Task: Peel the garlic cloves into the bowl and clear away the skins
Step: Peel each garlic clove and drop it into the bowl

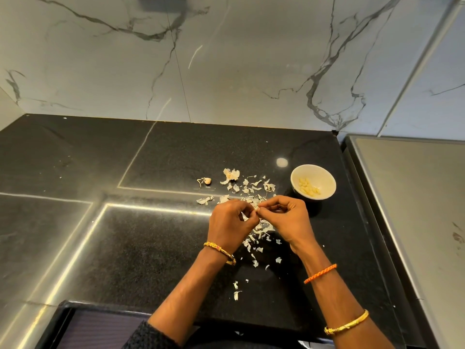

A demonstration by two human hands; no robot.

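Observation:
My left hand [230, 224] and my right hand [284, 219] meet above the black counter, fingertips pinching a small garlic clove [257, 209] between them; most of the clove is hidden by the fingers. A white bowl [324, 176] with several peeled cloves [309, 188] stands just right of and behind my right hand. Papery garlic skins [247, 188] lie scattered behind and beneath my hands. A larger husk [230, 175] sits further back, and a single unpeeled clove with a root stub [206, 181] lies to its left.
The black speckled counter [156, 248] ends at a marble backsplash [226, 59] behind. A grey steel surface [412, 197] borders the counter on the right. More skin flakes [236, 290] lie near the front edge, between my forearms.

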